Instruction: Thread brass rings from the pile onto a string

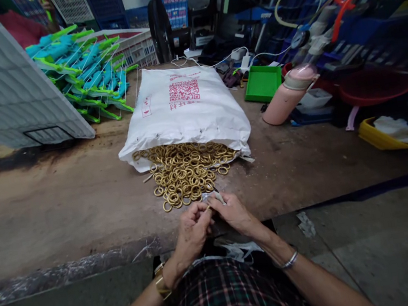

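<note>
A loose heap of gold-coloured rings [187, 170] spills from the open mouth of a white woven sack [191, 119] onto the table. Just in front of the heap, near the table edge, my two hands meet. My left hand [195, 225] is closed, its thumb and forefinger pinching a gold ring [208, 208] of which only a sliver shows. Closed too, my right hand [235, 214] grips a small tool [219, 198] with a pale flat part and a dark tip; its exact kind is unclear. The fingers of both hands nearly touch around the ring.
To the left stand a white ribbed panel [6, 74] and a pile of green and blue plastic frames [86, 73], with part of a person behind. A green tray [263, 83], a pink bottle [284, 101] and a yellow tray [395, 138] sit at the right.
</note>
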